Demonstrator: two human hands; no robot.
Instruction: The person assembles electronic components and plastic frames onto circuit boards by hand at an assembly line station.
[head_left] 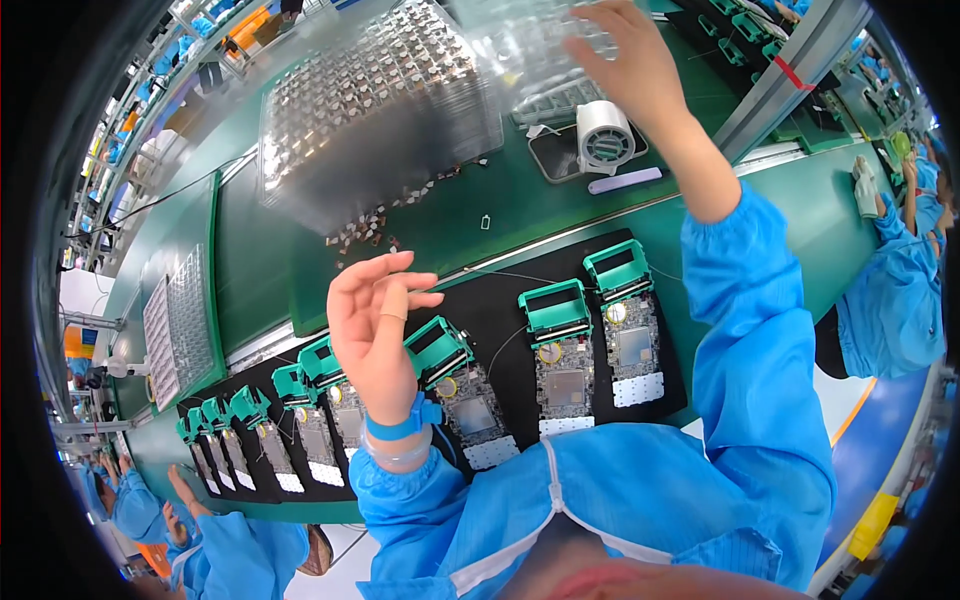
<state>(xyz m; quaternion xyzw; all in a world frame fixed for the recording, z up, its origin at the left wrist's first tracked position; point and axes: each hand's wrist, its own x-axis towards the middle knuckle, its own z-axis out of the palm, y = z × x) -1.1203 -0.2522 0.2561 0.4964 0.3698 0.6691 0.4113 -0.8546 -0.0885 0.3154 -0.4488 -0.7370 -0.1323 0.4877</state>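
Note:
My right hand [640, 70] reaches to the far side of the bench, with thumb and fingers closed at the edge of a clear plastic tray [525, 45], which is blurred. Left of that tray rises a tall stack of clear plastic trays [385, 120] with small parts in its top pockets. My left hand [370, 335] is raised over the near row, fingers loosely bent and apart, holding nothing. It wears a blue wrist strap [405, 420]. Beneath and beside it lie circuit boards [475, 412] with green frames [438, 350] at their far ends, several along a black mat [505, 345].
A white fan [605, 140] stands by a dark flat tray [555, 158] and a lilac strip [625, 181]. Small loose parts [375, 222] are scattered before the stack. Another clear tray [185, 315] lies far left. A metal post [790, 85] rises at right. Co-workers in blue [895, 290] sit nearby.

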